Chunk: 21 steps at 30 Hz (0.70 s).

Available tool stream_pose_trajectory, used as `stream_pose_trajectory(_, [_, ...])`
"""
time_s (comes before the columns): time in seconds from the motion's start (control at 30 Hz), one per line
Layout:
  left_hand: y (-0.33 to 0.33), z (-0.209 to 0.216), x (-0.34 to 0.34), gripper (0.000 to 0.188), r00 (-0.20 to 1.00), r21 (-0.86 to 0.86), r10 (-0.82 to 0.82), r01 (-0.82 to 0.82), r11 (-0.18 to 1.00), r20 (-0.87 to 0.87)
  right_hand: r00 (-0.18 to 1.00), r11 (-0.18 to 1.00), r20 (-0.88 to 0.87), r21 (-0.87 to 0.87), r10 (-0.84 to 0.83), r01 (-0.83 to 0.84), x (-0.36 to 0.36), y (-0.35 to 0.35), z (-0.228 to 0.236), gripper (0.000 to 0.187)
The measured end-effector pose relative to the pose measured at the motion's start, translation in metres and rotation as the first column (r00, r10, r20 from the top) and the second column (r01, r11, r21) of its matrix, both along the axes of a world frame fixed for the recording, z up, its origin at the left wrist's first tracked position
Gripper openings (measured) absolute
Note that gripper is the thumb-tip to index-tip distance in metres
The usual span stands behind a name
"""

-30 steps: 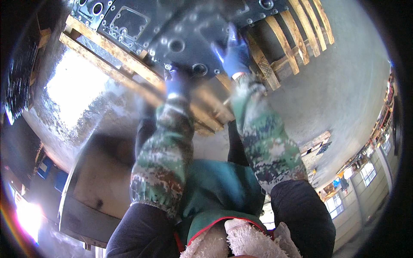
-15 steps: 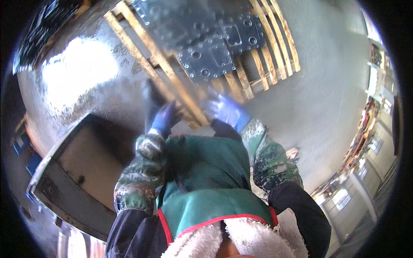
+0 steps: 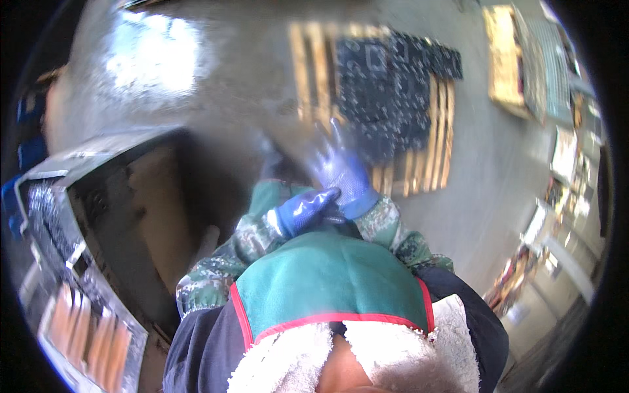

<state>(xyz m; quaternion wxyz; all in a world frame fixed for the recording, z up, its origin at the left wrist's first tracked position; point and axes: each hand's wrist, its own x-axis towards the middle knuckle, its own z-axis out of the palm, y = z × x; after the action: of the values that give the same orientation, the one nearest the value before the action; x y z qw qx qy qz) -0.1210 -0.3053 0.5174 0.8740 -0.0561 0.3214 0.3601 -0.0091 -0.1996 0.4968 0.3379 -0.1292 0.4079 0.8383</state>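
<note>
My left hand (image 3: pixel 303 212) and my right hand (image 3: pixel 345 177) meet just ahead of my green apron (image 3: pixel 327 281), both in blue-purple gloves. The left fingers are closed against the wrist end of the right glove, which they seem to pinch. My right hand has its fingers spread, holding nothing; the fingertips are smeared by motion. Beyond it, dark flat metal plates (image 3: pixel 386 98) with holes lie on a wooden pallet (image 3: pixel 447 131) on the floor, out of reach of both hands.
A large dark metal bin (image 3: pixel 124 157) with an open side stands close on my left. Orange-brown slatted pieces (image 3: pixel 85 334) sit beside it at lower left. At the far right is a wooden crate (image 3: pixel 504 59). Grey floor (image 3: pixel 255 72) surrounds the pallet, with a bright glare patch.
My hands were apart; now the left has come over to the right glove. The view has turned and shifted, so the pallet appears farther off and to the right.
</note>
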Motion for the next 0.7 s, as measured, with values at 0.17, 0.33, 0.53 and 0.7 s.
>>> stream_pose_trajectory(0.17, [0.02, 0.037, -0.084, 0.047, 0.914, 0.373, 0.144, 0.009, 0.928, -0.38, 0.729, 0.107, 0.684, 0.727, -0.02, -0.678, -0.122, 0.041, 0.023, 0.06])
stream_pose_trajectory(0.33, [0.049, 0.057, -0.143, 0.036, 0.583, 0.357, 0.251, 0.072, 0.931, -0.773, 0.838, 0.199, 0.512, 0.816, 0.187, -0.543, -0.219, 0.078, 0.077, 0.064])
stream_pose_trajectory(0.53, [0.115, 0.121, -0.253, 0.043, 0.122, 0.394, 0.375, 0.224, 0.892, -0.919, 0.798, 0.037, 0.455, 0.86, 0.396, -0.509, -0.354, 0.145, 0.138, 0.07])
stream_pose_trajectory(0.7, [0.171, 0.169, -0.316, 0.055, 0.028, 0.427, 0.426, 0.104, 0.898, -0.904, 0.451, -0.112, 0.34, 0.881, 0.826, -0.459, -0.449, 0.204, 0.18, 0.063])
